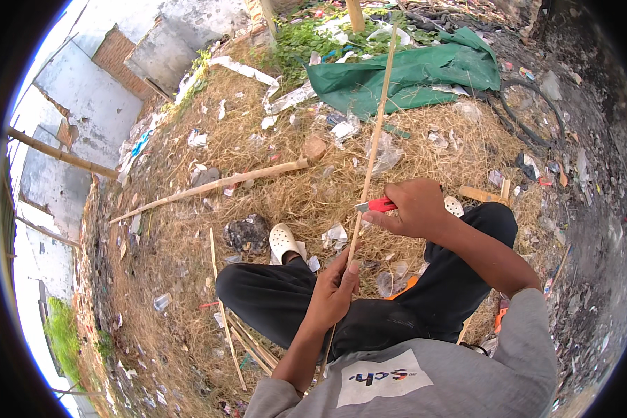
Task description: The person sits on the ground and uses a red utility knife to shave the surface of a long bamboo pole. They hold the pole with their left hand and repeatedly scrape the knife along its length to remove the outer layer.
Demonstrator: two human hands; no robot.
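A long thin bamboo strip (pixel 376 139) slants up and away from my lap. My left hand (pixel 335 289) is closed around its lower part, thumb along the strip. In my right hand (pixel 418 208) is a red utility knife (pixel 382 204), gripped by its handle. Its short blade lies at the strip's edge, above my left hand; whether it cuts in cannot be told. The strip's lower end runs down past my left forearm, beside my grey shirt.
Several cut bamboo strips (pixel 252 348) lie left of my legs. A bamboo pole (pixel 212 186) rests on the dry grass ahead. Beyond are a green tarp (pixel 411 76) and a black hose (pixel 561 125). Litter and a dark lump (pixel 246 233) lie around my cream clogs (pixel 283 242).
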